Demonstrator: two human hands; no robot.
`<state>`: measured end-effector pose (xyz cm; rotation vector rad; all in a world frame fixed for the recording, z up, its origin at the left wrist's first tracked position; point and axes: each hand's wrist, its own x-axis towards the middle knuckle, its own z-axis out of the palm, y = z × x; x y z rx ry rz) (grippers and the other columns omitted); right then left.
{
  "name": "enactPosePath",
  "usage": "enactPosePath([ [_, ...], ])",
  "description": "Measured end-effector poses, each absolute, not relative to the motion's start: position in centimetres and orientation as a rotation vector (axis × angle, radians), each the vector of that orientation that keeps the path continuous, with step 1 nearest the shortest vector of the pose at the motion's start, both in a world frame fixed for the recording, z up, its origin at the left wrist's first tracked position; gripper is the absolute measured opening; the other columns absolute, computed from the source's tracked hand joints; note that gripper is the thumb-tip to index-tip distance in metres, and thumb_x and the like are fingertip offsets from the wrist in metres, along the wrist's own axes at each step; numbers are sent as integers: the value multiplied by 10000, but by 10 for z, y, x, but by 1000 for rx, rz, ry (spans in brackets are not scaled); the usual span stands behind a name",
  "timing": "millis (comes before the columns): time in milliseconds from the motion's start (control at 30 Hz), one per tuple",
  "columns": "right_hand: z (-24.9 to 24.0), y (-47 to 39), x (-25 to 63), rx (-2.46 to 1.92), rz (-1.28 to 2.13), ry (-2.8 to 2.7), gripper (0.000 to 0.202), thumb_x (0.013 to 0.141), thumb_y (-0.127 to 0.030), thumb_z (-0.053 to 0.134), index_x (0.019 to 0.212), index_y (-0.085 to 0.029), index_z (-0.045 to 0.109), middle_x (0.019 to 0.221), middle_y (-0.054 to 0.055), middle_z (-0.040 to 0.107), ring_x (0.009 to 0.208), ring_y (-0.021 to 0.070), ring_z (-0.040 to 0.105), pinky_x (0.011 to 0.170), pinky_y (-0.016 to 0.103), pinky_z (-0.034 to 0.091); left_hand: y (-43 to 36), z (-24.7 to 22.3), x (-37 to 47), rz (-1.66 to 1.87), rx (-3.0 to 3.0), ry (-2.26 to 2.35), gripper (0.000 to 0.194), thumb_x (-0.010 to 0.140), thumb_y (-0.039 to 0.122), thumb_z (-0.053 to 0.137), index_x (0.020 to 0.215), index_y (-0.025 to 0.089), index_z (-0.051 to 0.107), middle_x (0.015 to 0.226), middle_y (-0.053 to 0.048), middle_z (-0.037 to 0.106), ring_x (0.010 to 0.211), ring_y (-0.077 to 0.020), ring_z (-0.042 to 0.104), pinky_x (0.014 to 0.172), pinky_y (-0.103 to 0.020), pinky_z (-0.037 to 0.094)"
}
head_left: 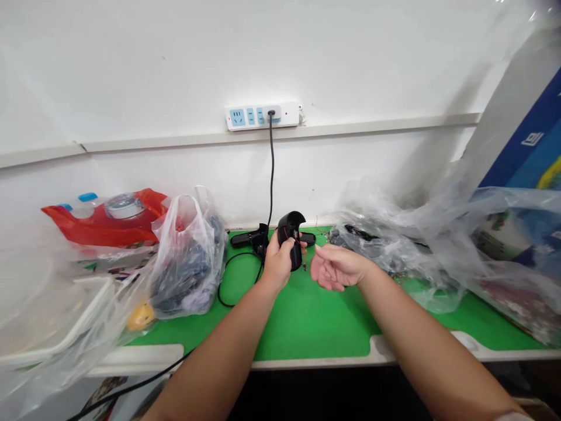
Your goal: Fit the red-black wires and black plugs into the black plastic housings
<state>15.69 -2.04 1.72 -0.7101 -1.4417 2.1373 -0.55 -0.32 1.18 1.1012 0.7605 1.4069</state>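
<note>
My left hand (279,261) is closed round a black curved plastic housing (290,225), held upright above the green mat. Thin red wires (303,248) hang from the housing on its right side. Just right of it, my right hand (333,268) has its palm turned up and its fingers loosely curled and apart, with nothing seen in it. Behind my left hand, black plastic parts (246,238) lie at the back of the mat (315,327), partly hidden by the hand and housing.
A black cable (272,169) drops from the power strip (263,116) and loops on the mat. Clear bags of parts (188,263) and a red bag (109,225) stand left. More plastic bags (421,251) spread over the right side.
</note>
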Motion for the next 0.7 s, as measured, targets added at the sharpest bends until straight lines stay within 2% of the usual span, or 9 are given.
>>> enactPosePath([
  [200, 16, -23, 145, -645, 2286, -1317, 397, 828, -467, 539, 860, -80, 624, 534, 32, 618, 296, 79, 460, 270, 166, 366, -2, 8, -7, 1469, 1250, 740, 277, 782, 291, 537, 1040, 201, 490, 965, -42, 604, 829, -159, 632, 737, -304, 532],
  [300, 16, -23, 144, -659, 2246, -1240, 273, 812, -373, 598, 835, -101, 617, 498, -10, 573, 295, 55, 432, 268, 132, 333, -1, 8, -7, 1497, 1225, 701, 288, 789, 302, 543, 1054, 208, 483, 996, -47, 594, 848, -162, 629, 756, -314, 533],
  [500, 20, -22, 149, -680, 2114, -1161, 256, 764, -363, 662, 745, -123, 576, 439, -64, 456, 276, 16, 294, 257, 106, 241, -1, 15, -9, 1537, 1034, 641, 354, 768, 315, 546, 1088, 193, 460, 1047, -78, 601, 777, -163, 636, 706, -323, 537],
  [700, 15, -17, 150, -642, 2085, -1126, 260, 717, -325, 711, 696, -122, 549, 411, -87, 379, 305, 6, 246, 285, 104, 213, -2, 19, -12, 1515, 953, 578, 351, 763, 294, 552, 1095, 202, 487, 1074, -80, 611, 772, -154, 640, 704, -312, 526],
])
